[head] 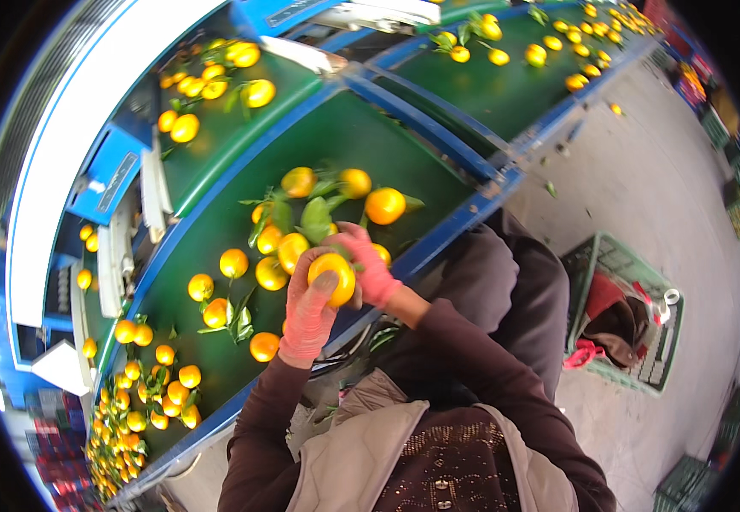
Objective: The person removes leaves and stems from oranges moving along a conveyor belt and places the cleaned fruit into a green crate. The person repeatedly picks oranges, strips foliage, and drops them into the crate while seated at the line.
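My left hand, in a pink glove with a dirty thumb tip, grips an orange mandarin just above the near side of the green conveyor belt. Close behind that fruit is my right hand, also in a pink glove, with its fingers curled. The mandarin and my left hand partly cover it, so whether it holds anything is hidden. Around both hands lie loose mandarins, among them one with a leaf and one at the near edge. Green leaves stick up among the fruit beyond my fingers.
A blue metal frame edges the belt on my side. Many mandarins crowd its lower left end. Another belt with fruit runs behind a green rail. On the floor at right stands a green plastic crate holding cloth items.
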`<state>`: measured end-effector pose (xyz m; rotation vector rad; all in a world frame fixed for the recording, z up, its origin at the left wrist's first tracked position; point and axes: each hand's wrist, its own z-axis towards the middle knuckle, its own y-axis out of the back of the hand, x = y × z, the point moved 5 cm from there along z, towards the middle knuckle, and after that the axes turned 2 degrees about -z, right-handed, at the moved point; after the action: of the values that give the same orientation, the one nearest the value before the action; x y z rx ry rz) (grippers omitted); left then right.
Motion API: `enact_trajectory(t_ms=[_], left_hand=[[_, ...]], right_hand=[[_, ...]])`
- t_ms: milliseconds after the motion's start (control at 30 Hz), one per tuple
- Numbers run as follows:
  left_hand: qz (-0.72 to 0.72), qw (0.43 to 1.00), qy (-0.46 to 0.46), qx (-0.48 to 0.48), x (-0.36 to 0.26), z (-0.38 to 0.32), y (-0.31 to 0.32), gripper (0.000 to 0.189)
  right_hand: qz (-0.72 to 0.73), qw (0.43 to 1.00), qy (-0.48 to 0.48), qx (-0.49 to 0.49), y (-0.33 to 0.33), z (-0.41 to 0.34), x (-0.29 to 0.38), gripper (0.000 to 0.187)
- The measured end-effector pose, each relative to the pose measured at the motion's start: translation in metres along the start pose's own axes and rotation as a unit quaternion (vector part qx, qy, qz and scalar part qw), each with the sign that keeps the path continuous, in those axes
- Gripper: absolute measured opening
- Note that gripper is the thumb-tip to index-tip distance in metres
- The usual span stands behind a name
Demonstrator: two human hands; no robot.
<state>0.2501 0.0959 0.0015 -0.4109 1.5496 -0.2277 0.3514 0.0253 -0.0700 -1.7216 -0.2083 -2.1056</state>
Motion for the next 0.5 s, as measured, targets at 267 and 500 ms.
enact_trajectory(t_ms=[267,500], left_hand=[[0.506,0.824,-0.254,0.013,-0.008,0.025,-0.024,0.076],[0.563,0.794,-0.229,-0.009,0.009,0.016,0.016,0.073]], right_hand=[[0.242,0.953,-0.11,0.147,0.022,-0.016,0.023,0.06],[0.42,0.884,-0.013,-0.204,0.183,0.106,0.071,0.067]])
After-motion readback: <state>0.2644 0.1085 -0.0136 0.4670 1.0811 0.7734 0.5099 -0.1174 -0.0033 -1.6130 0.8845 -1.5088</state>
